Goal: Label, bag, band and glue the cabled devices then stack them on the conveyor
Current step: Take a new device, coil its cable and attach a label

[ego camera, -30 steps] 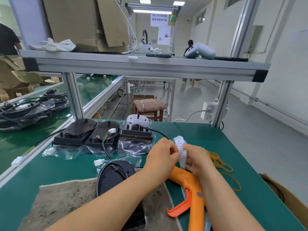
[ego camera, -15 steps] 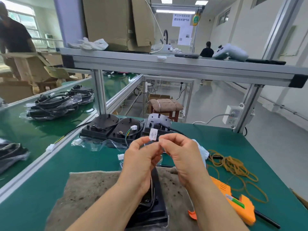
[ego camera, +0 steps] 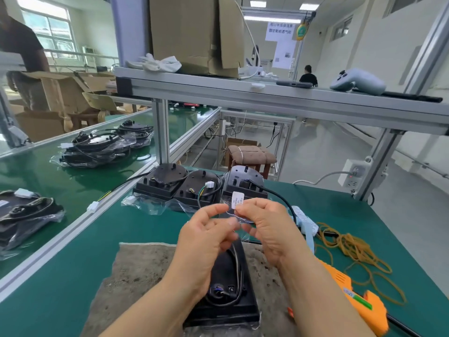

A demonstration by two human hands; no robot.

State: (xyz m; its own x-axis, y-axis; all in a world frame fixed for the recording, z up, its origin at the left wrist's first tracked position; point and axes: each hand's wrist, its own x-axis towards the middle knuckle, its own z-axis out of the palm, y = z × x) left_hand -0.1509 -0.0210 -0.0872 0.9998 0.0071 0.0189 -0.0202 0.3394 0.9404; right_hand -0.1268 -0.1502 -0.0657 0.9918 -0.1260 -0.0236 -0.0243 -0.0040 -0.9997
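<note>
On the green counter [ego camera: 145,229], a brown mat [ego camera: 136,271]; flat on the mat, a black cabled device [ego camera: 228,300], long axis running straight away from the body. Just above its far end, left hand [ego camera: 206,242] and right hand [ego camera: 269,229] side by side, about equally near. Right hand pinching the lower end of an upright small white label [ego camera: 237,199]; left hand, blurred, seemingly pinching the clear film [ego camera: 244,219] beneath it. Likely next: label straight down onto the device.

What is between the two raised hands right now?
Head view: a small white label on clear film bridges the gap between left hand and right hand; the right hand pinches its lower end.
</note>
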